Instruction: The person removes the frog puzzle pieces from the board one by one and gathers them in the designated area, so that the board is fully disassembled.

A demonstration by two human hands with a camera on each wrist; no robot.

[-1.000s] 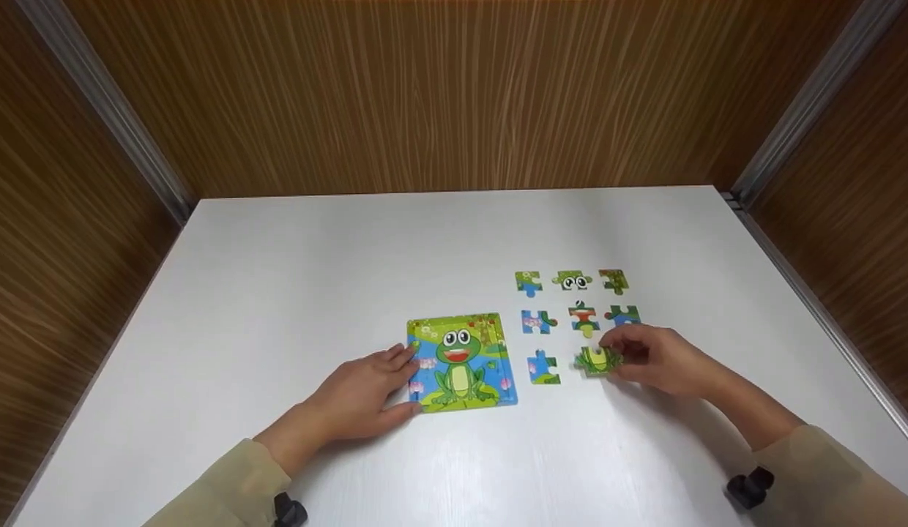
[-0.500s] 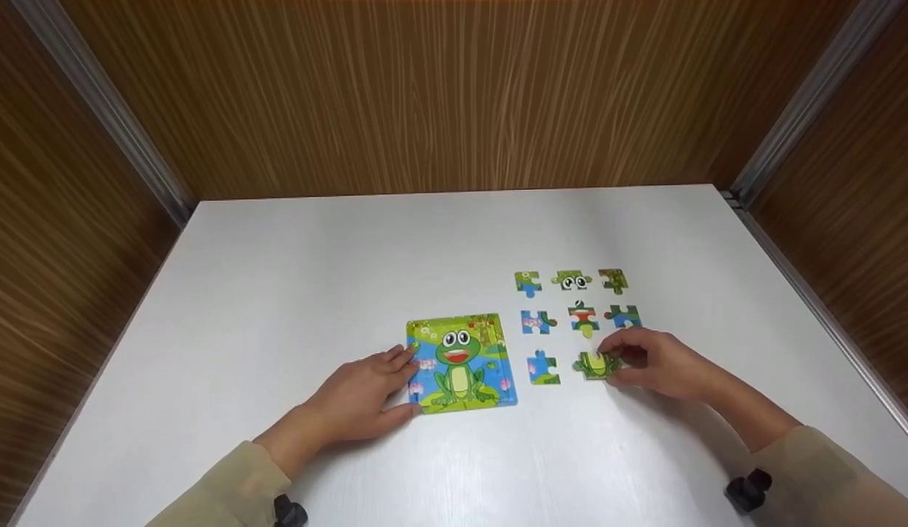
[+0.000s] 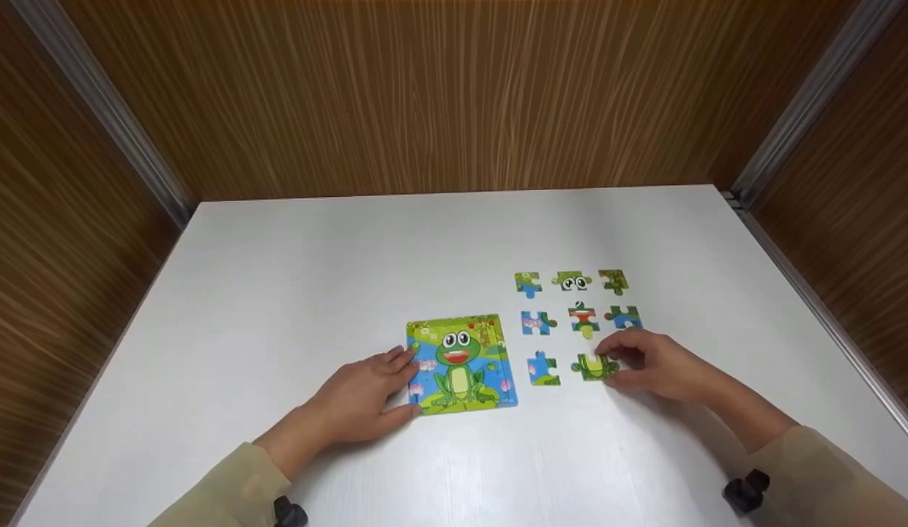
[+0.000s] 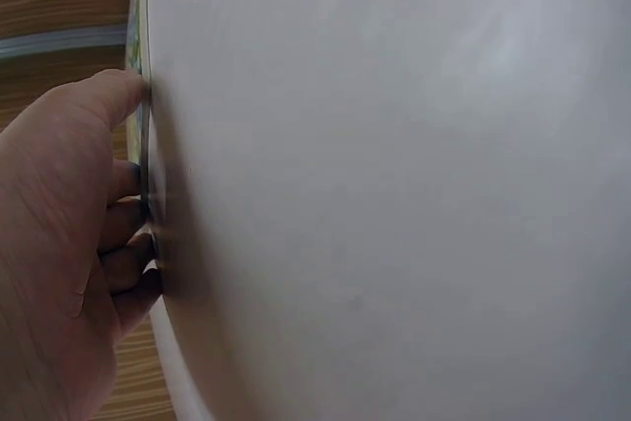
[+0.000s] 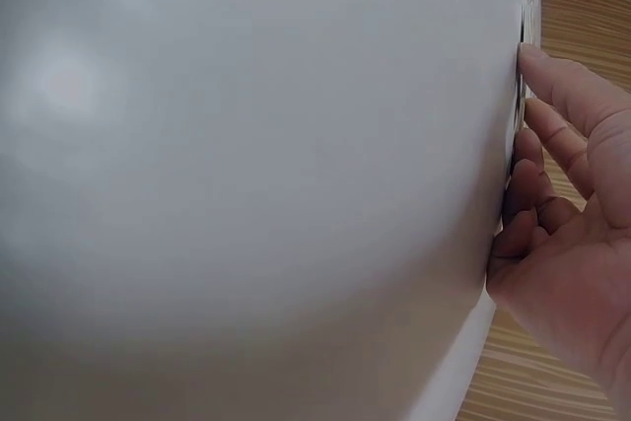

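Observation:
In the head view my left hand [image 3: 362, 399] rests against the left edge of a square frog puzzle board [image 3: 461, 364]. Its fingers and thumb touch that edge, as the left wrist view also shows, where the board appears edge-on beside the thumb. To the right, my right hand [image 3: 655, 364] pinches the right side of a green frog-body puzzle piece [image 3: 594, 368] between thumb and index finger. That piece lies flat, just right of a blue-and-green corner puzzle piece [image 3: 544, 369]. Above it sits the frog-mouth puzzle piece [image 3: 583, 319].
More loose pieces lie in rows behind: the frog-eyes piece [image 3: 572, 281], a green corner piece [image 3: 528, 282], a tree piece [image 3: 613, 279], a pink-flower piece [image 3: 536, 322] and a blue-green piece [image 3: 624, 317]. The white table [image 3: 315, 271] meets wood-grain panels [image 3: 454, 95].
The frog-body piece, tilted a second ago, now lies flat and has shifted slightly left with my right hand. My left hand and the board have stayed in place.

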